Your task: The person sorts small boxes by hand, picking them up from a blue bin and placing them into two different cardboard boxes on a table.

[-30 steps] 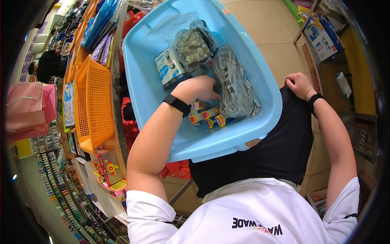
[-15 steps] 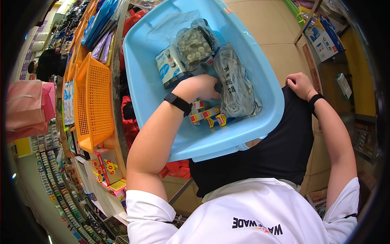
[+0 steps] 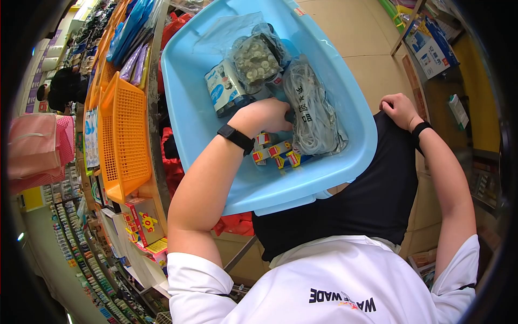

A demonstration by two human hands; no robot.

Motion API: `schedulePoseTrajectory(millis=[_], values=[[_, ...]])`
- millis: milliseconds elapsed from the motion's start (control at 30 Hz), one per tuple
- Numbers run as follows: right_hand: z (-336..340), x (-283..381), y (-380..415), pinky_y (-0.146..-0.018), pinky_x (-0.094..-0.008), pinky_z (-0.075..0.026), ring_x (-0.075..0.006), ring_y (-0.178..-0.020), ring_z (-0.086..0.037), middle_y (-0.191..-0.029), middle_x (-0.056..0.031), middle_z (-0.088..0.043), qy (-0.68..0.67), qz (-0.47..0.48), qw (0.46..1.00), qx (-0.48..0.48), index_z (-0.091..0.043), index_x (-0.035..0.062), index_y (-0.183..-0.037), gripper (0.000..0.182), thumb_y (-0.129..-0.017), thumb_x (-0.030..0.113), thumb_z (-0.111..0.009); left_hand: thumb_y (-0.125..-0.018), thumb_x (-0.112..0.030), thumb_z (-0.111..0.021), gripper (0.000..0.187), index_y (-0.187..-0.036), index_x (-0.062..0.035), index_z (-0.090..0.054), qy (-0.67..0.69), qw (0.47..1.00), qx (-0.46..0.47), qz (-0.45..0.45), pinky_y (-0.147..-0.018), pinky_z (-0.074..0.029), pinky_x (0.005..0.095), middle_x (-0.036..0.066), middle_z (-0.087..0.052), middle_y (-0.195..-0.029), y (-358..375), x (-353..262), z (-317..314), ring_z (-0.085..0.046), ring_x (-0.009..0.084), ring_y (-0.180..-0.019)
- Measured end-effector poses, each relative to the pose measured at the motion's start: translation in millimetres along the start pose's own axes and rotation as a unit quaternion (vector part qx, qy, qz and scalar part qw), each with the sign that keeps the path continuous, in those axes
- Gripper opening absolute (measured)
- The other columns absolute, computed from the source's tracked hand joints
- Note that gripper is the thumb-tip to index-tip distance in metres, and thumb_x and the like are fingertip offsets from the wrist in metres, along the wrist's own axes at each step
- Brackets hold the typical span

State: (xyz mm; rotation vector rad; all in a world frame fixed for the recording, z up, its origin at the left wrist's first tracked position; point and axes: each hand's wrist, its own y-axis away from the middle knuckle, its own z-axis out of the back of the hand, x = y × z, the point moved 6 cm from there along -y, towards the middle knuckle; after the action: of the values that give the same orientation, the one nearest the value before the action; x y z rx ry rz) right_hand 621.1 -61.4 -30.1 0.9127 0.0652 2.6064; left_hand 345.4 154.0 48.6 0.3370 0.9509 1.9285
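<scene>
My left hand (image 3: 265, 116) is down inside a light-blue plastic tub (image 3: 199, 156), its fingers curled and their tips hidden, so what they hold cannot be made out. Beside those fingers lies a clear bag of coiled pale cable (image 3: 313, 119). Just below the hand are several small red, yellow and white boxes (image 3: 278, 153). A blue-and-white packet (image 3: 222, 89) and a clear bag of small round pale pieces (image 3: 254, 59) lie beyond it. My right hand (image 3: 400, 112) rests closed on my black-clothed leg (image 3: 377, 167), outside the tub, with nothing visible in it.
An orange plastic basket (image 3: 125, 137) stands on the shelving to the left, near blue packaged goods (image 3: 135, 32). Pink bags (image 3: 40, 143) hang farther left. On the right, shelving holds a blue-and-white box (image 3: 430, 56). Tiled floor (image 3: 350, 32) shows beyond the tub.
Both hands stay in nearly the same places, and the tub's contents look unchanged. Only a slight shift of the view shows.
</scene>
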Motion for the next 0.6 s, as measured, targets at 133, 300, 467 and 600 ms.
schedulePoseTrajectory(millis=[133,300,467,600], values=[[-0.2,0.2,-0.2,-0.076,-0.0392,-0.054,-0.0329,-0.079,-0.069,-0.083,-0.0156,-0.073,0.009,0.006,1.000,0.001,-0.075,0.0040,-0.086,0.027,-0.088,0.022,-0.054,-0.088,-0.043,-0.069,0.058,-0.133,-0.0062,-0.062,0.002,1.000,0.007,0.005,-0.100,-0.050,0.0434,0.021,-0.060,-0.132,0.8,-0.1,0.2,-0.060,0.0370,-0.120],[0.1,0.8,0.1,-0.077,-0.0393,-0.054,-0.0328,-0.080,-0.069,-0.084,-0.0153,-0.073,0.004,-0.003,1.000,0.003,-0.074,0.0039,-0.087,0.027,-0.087,0.022,-0.054,-0.088,-0.042,-0.069,0.059,-0.135,-0.0072,-0.061,0.001,1.000,0.006,0.010,-0.101,-0.050,0.0433,0.021,-0.060,-0.132,3.5,-1.7,1.8,-0.060,0.0367,-0.121],[2.0,4.1,0.4,-0.077,-0.0395,-0.054,-0.0328,-0.081,-0.069,-0.084,-0.0150,-0.073,0.015,-0.004,1.000,0.000,-0.074,0.0042,-0.087,0.027,-0.087,0.022,-0.054,-0.089,-0.040,-0.070,0.060,-0.138,-0.0068,-0.059,-0.001,1.000,0.006,-0.008,-0.098,-0.050,0.0420,0.019,-0.061,-0.126,2.0,-0.9,0.3,-0.062,0.0362,-0.116],[0.1,3.2,0.0,-0.076,-0.0396,-0.054,-0.0328,-0.081,-0.069,-0.084,-0.0150,-0.073,0.019,-0.005,1.000,-0.001,-0.075,0.0047,-0.087,0.027,-0.087,0.022,-0.054,-0.087,-0.039,-0.071,0.062,-0.138,-0.0063,-0.058,-0.004,1.000,0.009,-0.018,-0.098,-0.051,0.0417,0.019,-0.062,-0.124,0.9,-1.0,-0.3,-0.063,0.0360,-0.115]])
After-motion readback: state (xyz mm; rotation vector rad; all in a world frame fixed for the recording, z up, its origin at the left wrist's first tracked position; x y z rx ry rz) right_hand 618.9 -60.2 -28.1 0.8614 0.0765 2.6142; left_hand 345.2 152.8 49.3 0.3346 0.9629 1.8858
